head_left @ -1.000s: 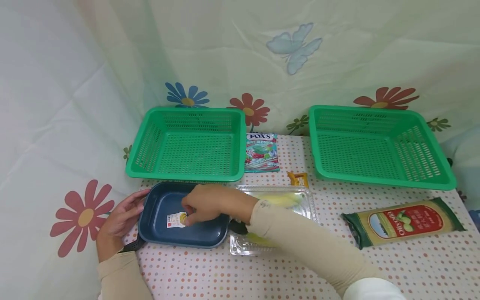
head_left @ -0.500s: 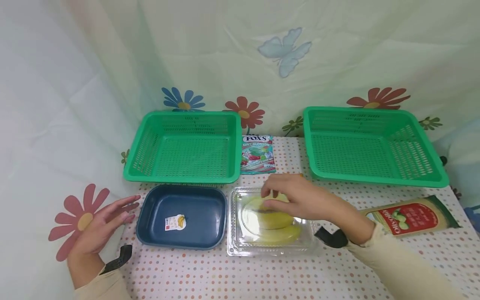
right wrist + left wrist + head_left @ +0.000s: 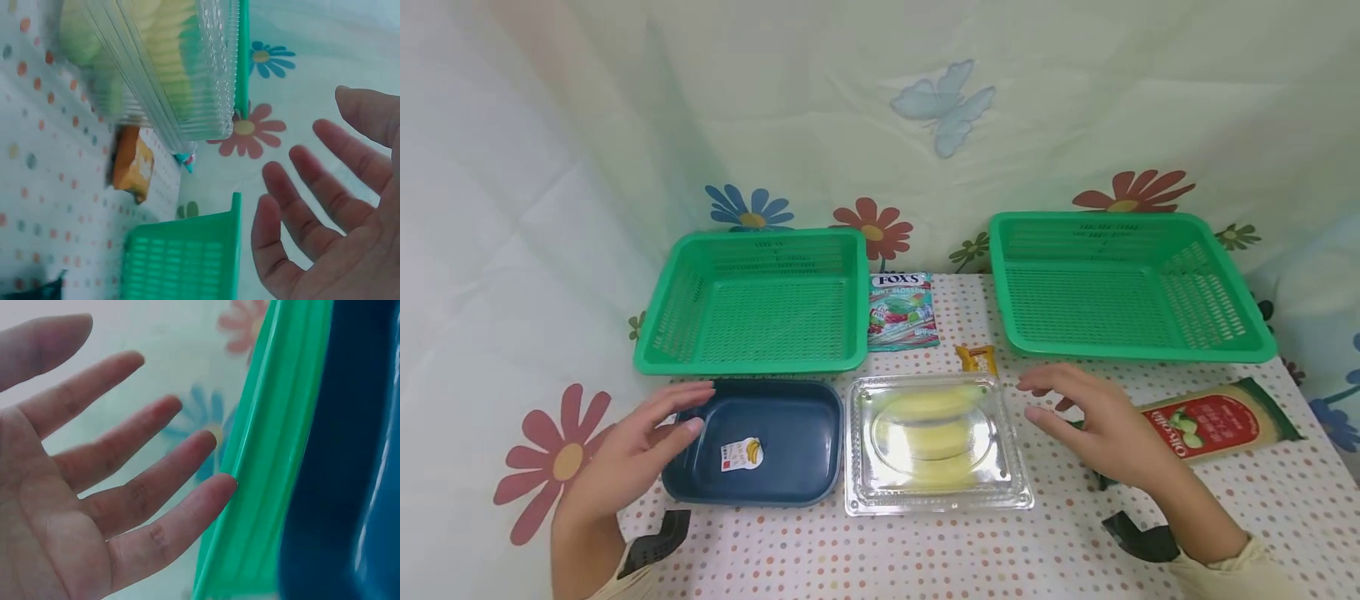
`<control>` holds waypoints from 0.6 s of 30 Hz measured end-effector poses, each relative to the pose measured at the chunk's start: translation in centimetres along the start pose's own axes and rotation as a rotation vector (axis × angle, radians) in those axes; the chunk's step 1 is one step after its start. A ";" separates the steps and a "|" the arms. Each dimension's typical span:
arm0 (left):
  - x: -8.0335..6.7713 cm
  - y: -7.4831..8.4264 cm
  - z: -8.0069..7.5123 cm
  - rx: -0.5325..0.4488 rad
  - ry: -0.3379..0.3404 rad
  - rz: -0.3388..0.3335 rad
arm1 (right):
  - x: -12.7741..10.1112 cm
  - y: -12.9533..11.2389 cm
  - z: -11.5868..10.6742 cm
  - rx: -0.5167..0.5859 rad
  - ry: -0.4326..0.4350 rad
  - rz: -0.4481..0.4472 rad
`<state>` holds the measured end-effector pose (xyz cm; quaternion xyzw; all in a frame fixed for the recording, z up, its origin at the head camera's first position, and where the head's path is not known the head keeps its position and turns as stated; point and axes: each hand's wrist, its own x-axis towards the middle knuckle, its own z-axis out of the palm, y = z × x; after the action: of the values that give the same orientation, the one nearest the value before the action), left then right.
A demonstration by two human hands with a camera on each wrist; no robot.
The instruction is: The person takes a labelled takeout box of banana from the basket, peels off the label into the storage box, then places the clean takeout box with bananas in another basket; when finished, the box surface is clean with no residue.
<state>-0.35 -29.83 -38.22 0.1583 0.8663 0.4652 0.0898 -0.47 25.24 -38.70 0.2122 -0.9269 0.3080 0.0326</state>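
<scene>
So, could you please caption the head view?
Open hands hover beside blue tray and clear banana box.

The candy bag between the two green baskets reads "FOX'S" in white capitals on a dark band, with "MINT BLOSSOM" below it, partly blurred. The long green pasta pack on the bench at the right carries a red panel with a name that looks like "Olivolia", seen sideways and not fully clear. The sticker inside the blue tray shows bananas and small print too tiny to read. The orange wrapper has print that cannot be made out.
</scene>
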 end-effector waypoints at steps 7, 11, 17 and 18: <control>2.5 2.5 5.1 -0.036 -0.084 -0.017 | -2.1 1.3 1.3 0.074 -0.003 0.094; 3.6 3.6 8.4 -0.103 -0.104 -0.064 | -2.8 2.1 2.4 0.179 -0.029 0.124; 4.5 4.5 12.8 -0.135 -0.116 -0.135 | -3.4 2.8 4.0 0.293 -0.091 0.191; 4.6 4.7 13.4 -0.134 -0.111 -0.136 | -3.5 2.9 4.2 0.314 -0.100 0.200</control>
<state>0.34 -15.37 -41.75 0.1182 0.8357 0.5055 0.1794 1.80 26.22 -44.39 0.1367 -0.8843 0.4397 -0.0780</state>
